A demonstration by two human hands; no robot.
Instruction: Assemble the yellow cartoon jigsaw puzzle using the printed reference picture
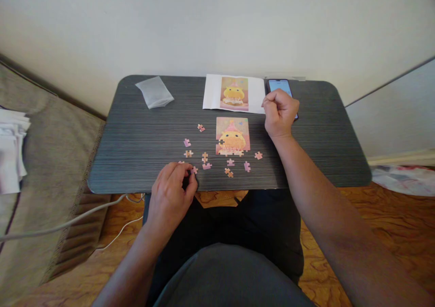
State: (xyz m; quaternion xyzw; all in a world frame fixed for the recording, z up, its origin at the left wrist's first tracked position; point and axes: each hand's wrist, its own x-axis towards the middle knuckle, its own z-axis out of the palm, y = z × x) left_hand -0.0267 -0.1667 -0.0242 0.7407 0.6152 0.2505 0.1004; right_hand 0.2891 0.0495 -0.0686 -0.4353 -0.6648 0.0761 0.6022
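Observation:
Close to the table's front edge, my left hand (172, 187) has thumb and forefinger curled together at a pink jigsaw piece (194, 170). My right hand (280, 112) is closed in a loose fist over the lower part of a phone (280, 86); whatever its fingers may hold is hidden. Between the hands lies a partly assembled jigsaw puzzle (233, 132) of a yellow figure in a pink party hat, with a gap at its left side and an uneven bottom edge. Several loose pieces lie around it, among them an orange one (229, 172) and a pink one (258, 155).
A white sheet with the printed picture (234, 94) lies behind the puzzle. A clear plastic bag (155, 92) is at the back left of the dark table (136, 139). The wall stands behind; white cables (84, 218) run at the left, beside a stack of papers (12, 150).

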